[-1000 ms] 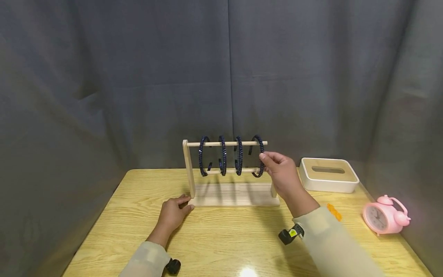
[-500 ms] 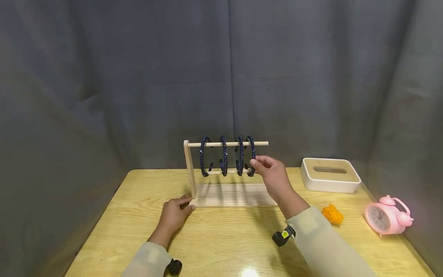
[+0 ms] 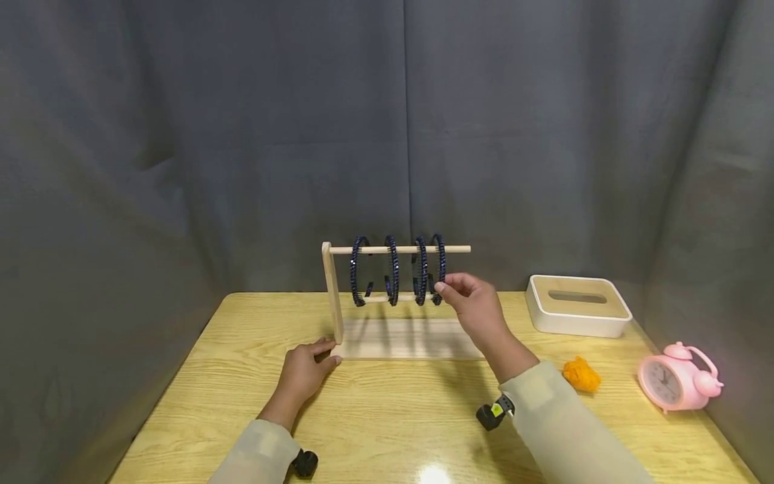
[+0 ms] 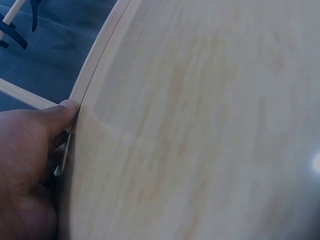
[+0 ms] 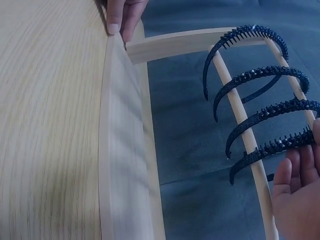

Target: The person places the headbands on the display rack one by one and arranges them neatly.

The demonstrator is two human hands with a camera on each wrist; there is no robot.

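Note:
Several dark blue beaded, toothed headbands hang over the two rods of a wooden headband rack (image 3: 399, 339). My right hand (image 3: 482, 312) pinches the rightmost headband (image 3: 441, 259) low on its front, thumb in front and fingers behind. In the right wrist view that headband (image 5: 280, 146) is the nearest one, my fingertips (image 5: 296, 165) against it. The other headbands (image 3: 394, 269) stand spaced out to its left. My left hand (image 3: 302, 372) grips the left front corner of the rack's base. In the left wrist view its thumb (image 4: 65, 111) lies against the base's edge.
A white tissue box with a wooden lid (image 3: 578, 306) stands at the back right of the table (image 3: 375, 417). Before it lie an orange crumpled item (image 3: 582, 374) and a pink alarm clock (image 3: 678, 378). Grey curtains (image 3: 272, 148) enclose the back and sides.
My right hand has slid the rightmost headband left along the rods, closer to its neighbour. The orange item shows more fully as the sleeve moved off it. My left hand stays put.

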